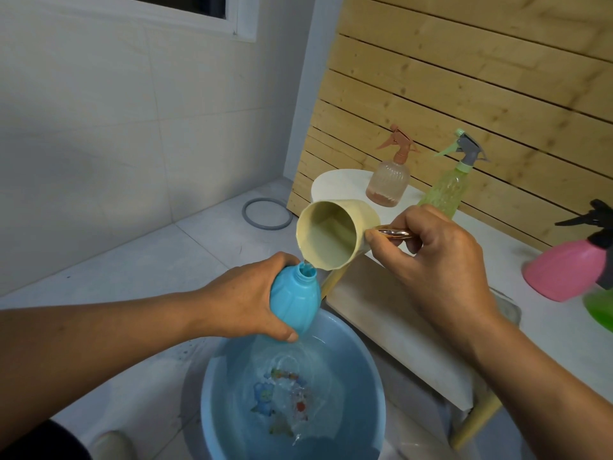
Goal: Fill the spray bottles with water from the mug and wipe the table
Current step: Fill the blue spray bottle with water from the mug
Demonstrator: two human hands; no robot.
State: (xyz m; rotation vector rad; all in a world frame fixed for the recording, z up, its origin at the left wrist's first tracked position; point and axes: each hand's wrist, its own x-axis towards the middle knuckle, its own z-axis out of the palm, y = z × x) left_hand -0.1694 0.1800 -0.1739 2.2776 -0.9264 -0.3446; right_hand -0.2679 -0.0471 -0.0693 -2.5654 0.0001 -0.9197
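Note:
My left hand grips a blue bottle with its cap off, tilted over a blue basin of water. My right hand holds the shiny handle of a cream mug, tipped so its lip touches the bottle's open neck. Water runs from the mug into the neck, and some spills down into the basin. On the white table stand a peach spray bottle, a light green spray bottle and a pink spray bottle with a black head.
A wooden slat wall backs the table. A grey ring lies on the tiled floor by the white wall. A green object shows at the right edge. The table's wooden legs stand beside the basin.

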